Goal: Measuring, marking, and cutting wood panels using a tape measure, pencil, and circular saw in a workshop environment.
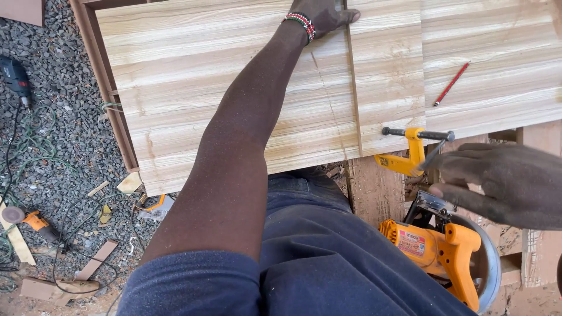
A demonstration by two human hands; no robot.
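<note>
My left hand (pixel 323 14) lies flat on a wide wood-grain board (pixel 193 88), right beside the seam with a narrower panel (pixel 386 76); its fingertips run out of the top of the view. A beaded band sits on that wrist. At the near edge, a yellow clamp (pixel 408 157) with a black-tipped bar grips the narrower panel. My right hand (pixel 503 182) is curled at that clamp, fingertips pinching its thin grey metal part. Just below this hand rests a yellow circular saw (pixel 439 248).
A red pencil (pixel 451 83) lies on the right-hand panel. To the left, on gravel, are a dark drill (pixel 16 76), an orange power tool (pixel 36 222), tangled cables (pixel 35 146) and wood offcuts (pixel 96 258). A brown frame edge (pixel 105 82) borders the board.
</note>
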